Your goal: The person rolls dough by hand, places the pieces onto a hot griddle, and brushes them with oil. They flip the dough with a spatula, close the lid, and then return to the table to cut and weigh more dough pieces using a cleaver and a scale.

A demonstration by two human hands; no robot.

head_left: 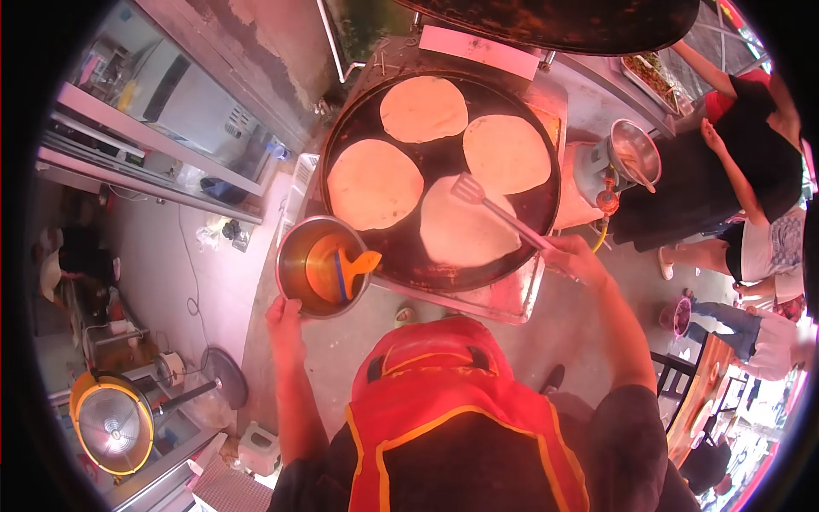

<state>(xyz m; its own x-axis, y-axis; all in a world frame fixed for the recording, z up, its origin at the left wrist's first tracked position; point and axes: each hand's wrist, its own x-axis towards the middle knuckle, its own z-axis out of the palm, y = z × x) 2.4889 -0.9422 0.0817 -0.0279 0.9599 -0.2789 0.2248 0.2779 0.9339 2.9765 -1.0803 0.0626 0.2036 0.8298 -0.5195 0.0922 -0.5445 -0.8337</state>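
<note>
My right hand (pixel 577 258) is closed round the handle of a slotted spatula (pixel 503 213). The spatula's head lies over the nearest flatbread (pixel 452 235). My left hand (pixel 284 320) grips the rim of a round metal pot (pixel 288 264), held beside the griddle's near left edge. Inside the pot is something orange-brown, with a blue stick and an orange utensil (pixel 367 262) that juts past the rim. Several pale flatbreads lie apart on the dark round griddle (pixel 431 171), among them the left flatbread (pixel 375 183), the top flatbread (pixel 424 108) and the right flatbread (pixel 508 154).
A large dark lid (pixel 580 21) is raised behind the griddle. To the right, a metal bowl (pixel 636 154) rests by a gas cylinder (pixel 589 171) with a yellow hose (pixel 602 235). Other people (pixel 725 162) stand at right. A fan (pixel 113 422) stands at lower left.
</note>
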